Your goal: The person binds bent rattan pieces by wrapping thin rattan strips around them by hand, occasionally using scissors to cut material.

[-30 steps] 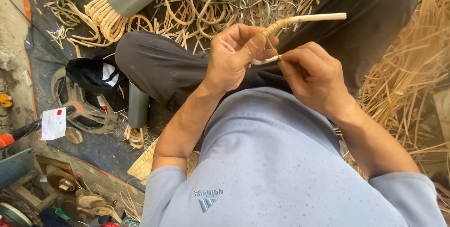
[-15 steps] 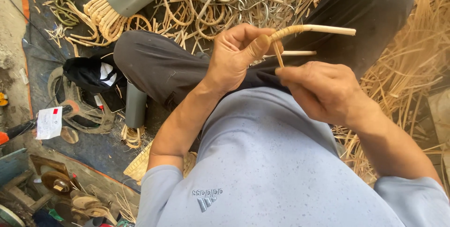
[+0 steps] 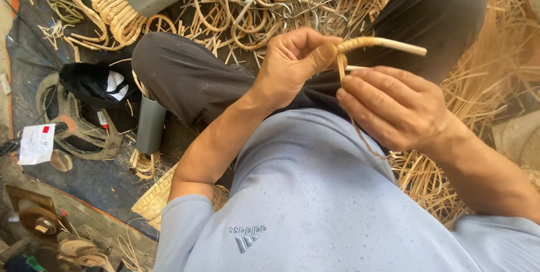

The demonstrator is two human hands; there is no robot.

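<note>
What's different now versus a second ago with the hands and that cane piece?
The right hand dropped away from the rattan stick, drawing the thin strip down from the wrapped end. The left hand kept its pinch on the stick; the rattan bundle stayed put.

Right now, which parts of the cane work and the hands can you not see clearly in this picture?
Head view only:
- Near end of the cane stick: hidden inside the left hand.
- Thin strip: its middle passes behind the right hand; the grip on it is covered by the fingers.
- Right forearm: cut off by the picture's right edge.
- Bundle of cane: its top is cut off by the upper edge.
</note>
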